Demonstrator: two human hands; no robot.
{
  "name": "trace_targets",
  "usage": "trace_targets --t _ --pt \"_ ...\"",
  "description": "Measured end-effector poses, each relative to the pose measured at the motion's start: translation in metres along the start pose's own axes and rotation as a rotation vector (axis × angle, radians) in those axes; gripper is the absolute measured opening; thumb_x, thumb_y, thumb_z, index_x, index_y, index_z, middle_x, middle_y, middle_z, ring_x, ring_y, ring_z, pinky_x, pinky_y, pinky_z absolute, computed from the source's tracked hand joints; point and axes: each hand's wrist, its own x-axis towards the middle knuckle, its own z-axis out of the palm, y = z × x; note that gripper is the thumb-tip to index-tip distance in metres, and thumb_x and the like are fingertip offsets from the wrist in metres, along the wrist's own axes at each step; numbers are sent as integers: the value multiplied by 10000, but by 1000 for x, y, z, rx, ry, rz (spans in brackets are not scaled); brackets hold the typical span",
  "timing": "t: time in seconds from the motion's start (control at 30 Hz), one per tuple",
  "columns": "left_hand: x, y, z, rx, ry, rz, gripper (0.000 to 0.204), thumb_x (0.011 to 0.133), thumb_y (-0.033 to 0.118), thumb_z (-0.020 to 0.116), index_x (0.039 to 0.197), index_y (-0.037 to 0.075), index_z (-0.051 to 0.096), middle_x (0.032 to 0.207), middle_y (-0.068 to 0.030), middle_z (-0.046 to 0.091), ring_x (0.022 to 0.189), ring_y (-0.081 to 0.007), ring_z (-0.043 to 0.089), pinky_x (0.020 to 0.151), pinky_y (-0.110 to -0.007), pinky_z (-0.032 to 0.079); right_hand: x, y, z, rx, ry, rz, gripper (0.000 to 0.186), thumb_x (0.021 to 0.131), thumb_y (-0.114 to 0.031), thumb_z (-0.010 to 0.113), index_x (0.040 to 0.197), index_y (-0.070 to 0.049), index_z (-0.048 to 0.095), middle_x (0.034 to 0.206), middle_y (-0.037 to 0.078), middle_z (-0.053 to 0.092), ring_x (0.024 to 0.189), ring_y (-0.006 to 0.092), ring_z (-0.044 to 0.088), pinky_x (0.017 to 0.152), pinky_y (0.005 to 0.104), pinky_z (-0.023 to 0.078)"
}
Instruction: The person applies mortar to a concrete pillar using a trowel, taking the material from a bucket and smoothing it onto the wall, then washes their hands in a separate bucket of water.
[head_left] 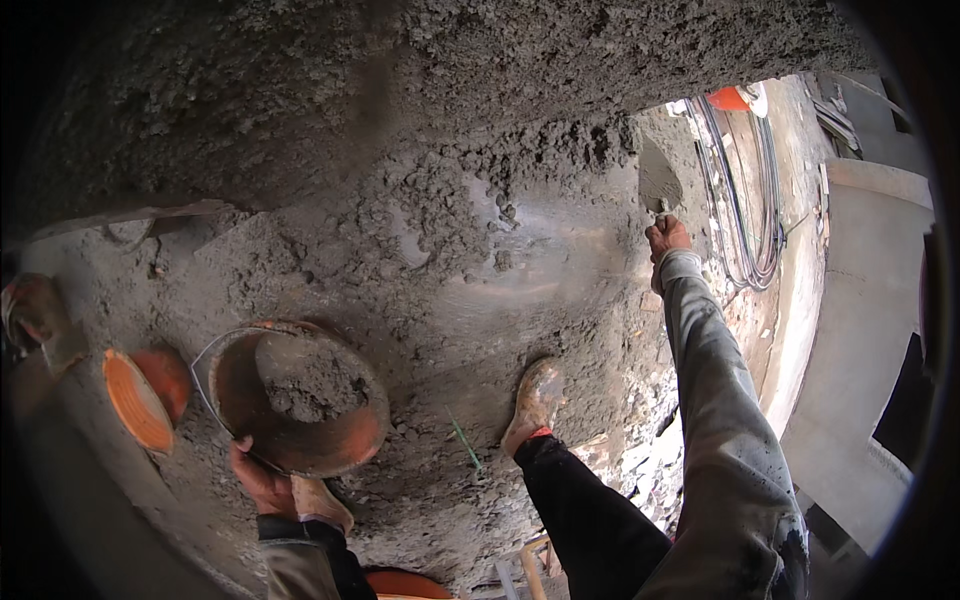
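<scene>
My left hand (262, 478) grips the lower-left rim of an orange, mortar-stained bucket (355, 430), near where its wire handle meets it, with a lump of grey wet mortar (315, 390) inside. On the right, my right hand (668, 240) is closed on the handle of a trowel (660, 175), whose mortar-covered blade points away from me, beside patchy grey mortar (450, 200). My booted foot (535, 395) rests on the messy ground between the hands.
A rough mortar-covered ledge (500, 50) spans the top. Coiled cables (765, 230) and an orange item (727, 99) lie at upper right, near grey concrete (860, 280). Orange containers (135, 400) stand at left, and a thin green object (465, 440) lies near my foot.
</scene>
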Motion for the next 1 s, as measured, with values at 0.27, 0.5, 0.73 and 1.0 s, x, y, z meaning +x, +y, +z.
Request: trace_targets --t 0.27,0.5,0.73,1.0 --pt "0 1 5 -13 -19 -25 458 681 168 527 1102 -12 533 1054 -127 586 964 -298 539 901 -386 420 -90 -48 16 -348 -282 -766 296 747 -169 565 972 -12 455 725 231 595 697 414 598 621 452 487" --pt "-6 2 5 -2 2 -22 448 682 167 525 1087 -23 538 1048 -125 589 963 -298 545 903 -393 422 -72 -25 12 -178 -2 -455 296 759 -222 571 938 2 498 812 250 607 764 416 604 679 458 484" --pt "-2 -6 4 -8 42 6 440 691 161 522 1086 -31 537 1041 -129 592 968 -295 547 891 -392 431 -114 -87 93 146 -149 -461 273 696 -167 592 859 27 489 696 225 575 703 400 596 647 409 481" --pt "-1 2 -7 -11 41 -7 436 695 163 513 1083 -34 530 1032 -125 590 961 -288 545 899 -388 425 -185 -93 72 -188 -308 -630 309 765 -176 571 978 4 438 731 244 591 682 432 591 623 471 474"
